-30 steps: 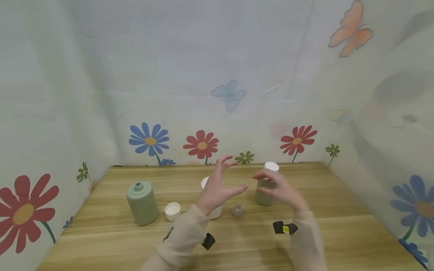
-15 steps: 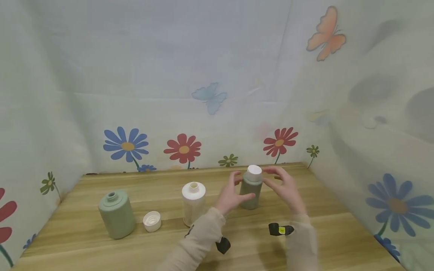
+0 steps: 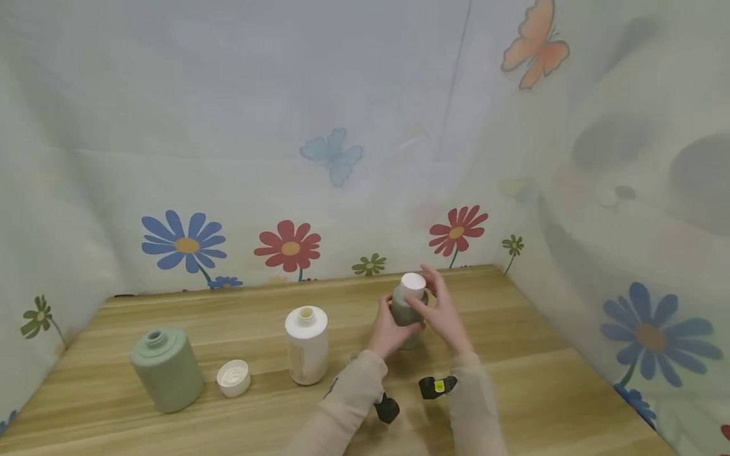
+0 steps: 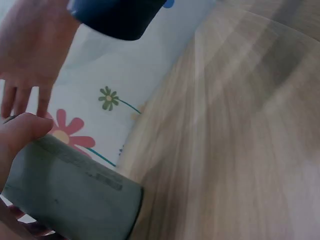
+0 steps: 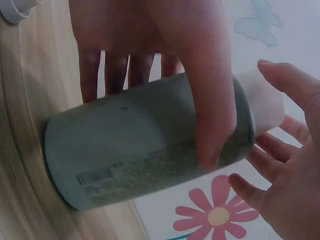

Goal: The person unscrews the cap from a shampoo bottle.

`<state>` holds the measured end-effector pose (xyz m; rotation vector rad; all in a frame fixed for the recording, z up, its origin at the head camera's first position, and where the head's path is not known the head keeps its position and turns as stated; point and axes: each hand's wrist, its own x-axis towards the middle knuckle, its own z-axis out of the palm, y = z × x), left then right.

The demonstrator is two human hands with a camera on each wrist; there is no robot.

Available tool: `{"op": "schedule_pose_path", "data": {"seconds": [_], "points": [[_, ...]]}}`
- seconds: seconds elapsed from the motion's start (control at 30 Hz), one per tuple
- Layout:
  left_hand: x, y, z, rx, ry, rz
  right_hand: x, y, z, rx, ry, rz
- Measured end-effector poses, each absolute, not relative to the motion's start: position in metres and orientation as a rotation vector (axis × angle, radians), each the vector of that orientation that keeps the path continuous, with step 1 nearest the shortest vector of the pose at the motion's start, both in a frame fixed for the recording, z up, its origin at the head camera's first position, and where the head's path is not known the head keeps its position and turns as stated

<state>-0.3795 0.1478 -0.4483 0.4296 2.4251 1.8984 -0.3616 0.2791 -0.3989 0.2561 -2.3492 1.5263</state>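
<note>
Right of centre in the head view's lower half, we see our left hand (image 3: 390, 334) wrapped around the capped green bottle (image 3: 402, 313), thumb on the near side, fingers beyond. Our right hand (image 3: 446, 318) curves thumb and fingers loosely about its white top (image 3: 413, 287) (whether they press on it, we cannot tell). Farther left stand a white bottle (image 3: 307, 351), an upturned cap (image 3: 234, 379) and an uncapped green bottle (image 3: 169, 373).
</note>
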Motion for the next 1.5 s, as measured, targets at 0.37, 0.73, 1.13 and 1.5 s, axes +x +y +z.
{"op": "schedule_pose_path", "data": {"seconds": [0.37, 0.73, 1.13, 1.5], "points": [[-0.384, 0.160, -0.459, 0.381, 2.508, 2.017, -0.363, 0.269, -0.394, 0.225, -2.329, 1.439], [-0.360, 0.142, -0.443, 0.478, 2.641, 1.750, -0.342, 0.287, -0.376, 0.313, -2.450, 1.244], [-0.315, 0.106, -0.406, 0.558, 2.788, 1.475, -0.300, 0.283, -0.336, 0.552, -2.565, 1.033], [-0.264, 0.035, -0.393, 0.627, 2.942, 1.212, -0.277, 0.242, -0.318, 1.063, -2.676, 0.825]]}}
